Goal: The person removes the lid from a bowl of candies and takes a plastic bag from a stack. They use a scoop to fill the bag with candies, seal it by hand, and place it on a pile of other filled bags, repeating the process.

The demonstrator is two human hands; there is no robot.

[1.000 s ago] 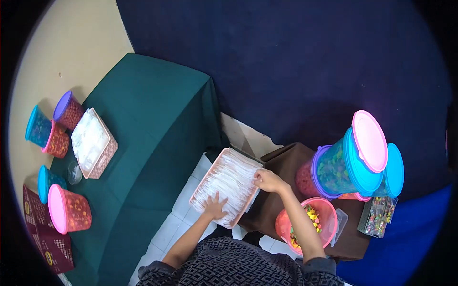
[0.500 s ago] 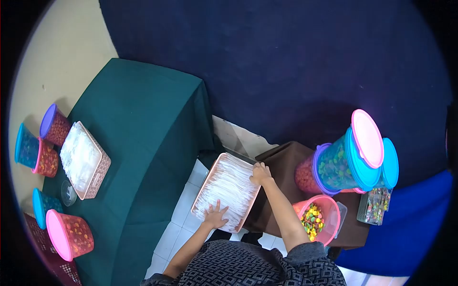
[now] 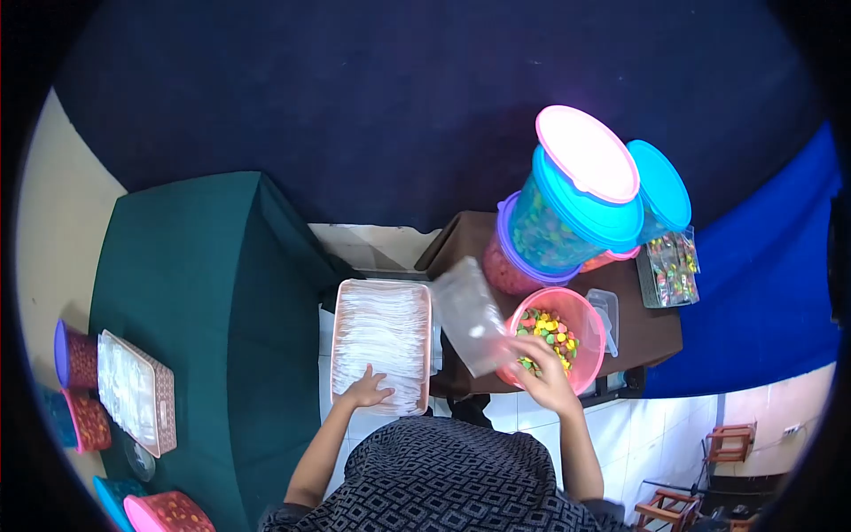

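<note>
- Bag (image 3: 470, 316): clear and blurred, in the air between the basket and the pink tub; whether its mouth is parted cannot be told.
- Right hand (image 3: 542, 377): pinches the bag near its lower edge, in front of the pink tub. So small a grip on thin film could let the bag slip or fold over.
- Left hand (image 3: 365, 390): fingers spread, resting on the packed bags (image 3: 381, 332), holding nothing visible. A sideways drag there could ruck the rows or pull several bags loose.
- Basket (image 3: 335, 355): pink, around the packed bags; its support is hidden. If that is unsteady, leaning on the near end could tip it.
- Pink tub (image 3: 589, 332): lidless, sweets (image 3: 551, 330) inside, near the worktop (image 3: 643, 346) edge. A forearm catching the rim could topple it and scatter them.
- Blue tub (image 3: 548, 232): behind it, a pink lid (image 3: 589, 152) lying over its blue lid (image 3: 603, 217); a bump could slide the loose-looking pink one off.
</note>
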